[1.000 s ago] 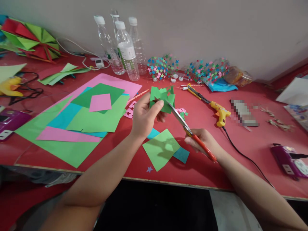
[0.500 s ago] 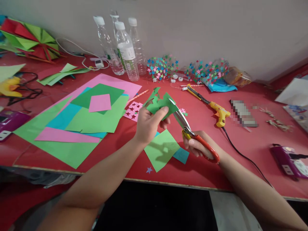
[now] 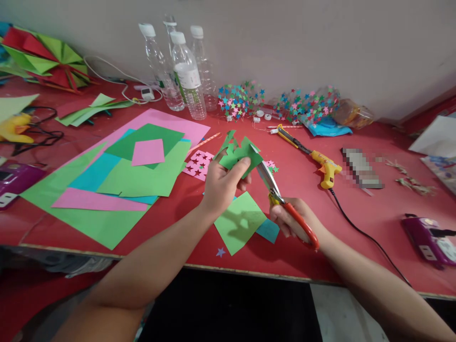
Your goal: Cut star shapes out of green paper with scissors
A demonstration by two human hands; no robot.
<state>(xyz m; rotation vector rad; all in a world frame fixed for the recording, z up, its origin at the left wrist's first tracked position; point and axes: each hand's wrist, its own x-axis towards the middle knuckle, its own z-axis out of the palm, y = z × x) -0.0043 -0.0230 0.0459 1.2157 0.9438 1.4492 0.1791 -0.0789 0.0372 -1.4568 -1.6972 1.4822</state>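
Observation:
My left hand (image 3: pixel 221 183) pinches a dark green paper piece (image 3: pixel 237 154) with jagged cut edges, held above the red table. My right hand (image 3: pixel 294 217) is wrapped round the red handles of the scissors (image 3: pixel 274 190); their blades point up and left, with the tips at the right part of the green paper. Below the hands lie a light green sheet (image 3: pixel 240 223) and a small teal piece (image 3: pixel 268 231). A small star (image 3: pixel 220 252) is near the table's front edge. A pink sheet with star-shaped holes (image 3: pixel 197 165) lies just left of my left hand.
Coloured sheets (image 3: pixel 149 183) overlap on the left. Clear bottles (image 3: pixel 188 80) and star-filled clusters (image 3: pixel 238 100) stand at the back. On the right are a yellow glue gun (image 3: pixel 325 167) with its cord, a blurred flat object (image 3: pixel 361 167) and a purple power strip (image 3: pixel 429 240).
The scissors and my right hand have shifted slightly, the handles moving down and left. The green paper and my left hand have moved only a little.

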